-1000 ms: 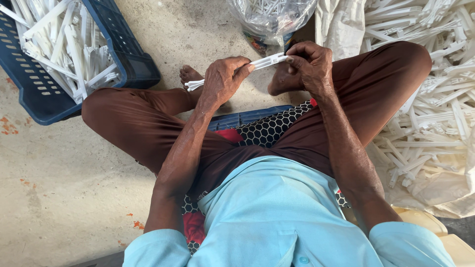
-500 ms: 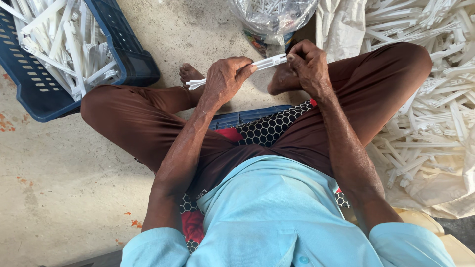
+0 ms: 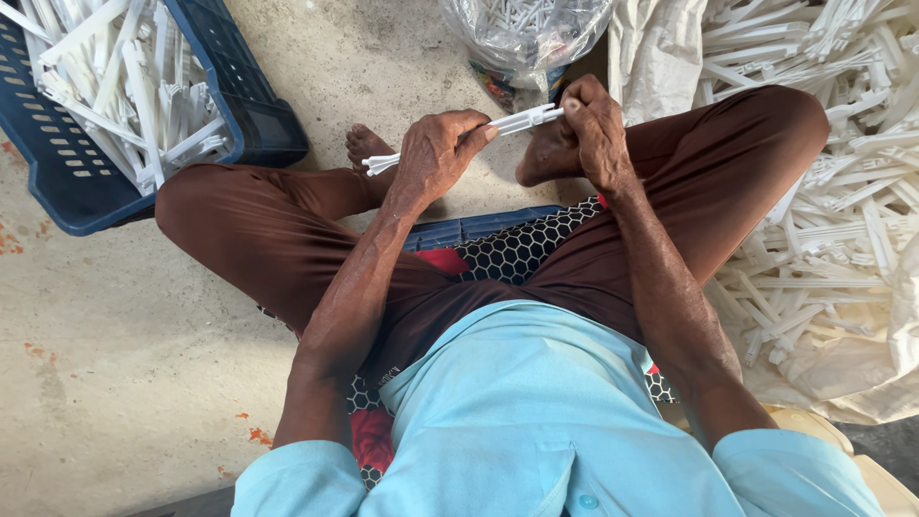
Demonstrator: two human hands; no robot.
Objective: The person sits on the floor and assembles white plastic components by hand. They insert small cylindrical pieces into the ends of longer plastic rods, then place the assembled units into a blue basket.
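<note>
Hemmed in: blue crate (image 3: 249, 115) of white plastic strips at left, sack (image 3: 862, 364) heaped with more at right, clear bag (image 3: 526, 33) just ahead. Bare concrete floor (image 3: 115, 364) open to the left. Left hand (image 3: 436, 153) clenched around a white plastic strip (image 3: 517, 122) held over the feet; right hand (image 3: 593, 129) pinches its far end.

Bare concrete floor (image 3: 115, 316), pale and rust-spotted, in soft daylight. Blue crate (image 3: 57, 182) at upper left. Patterned mat (image 3: 517, 249) underfoot. Pale seat edge (image 3: 814, 431), perhaps plastic, at lower right.
</note>
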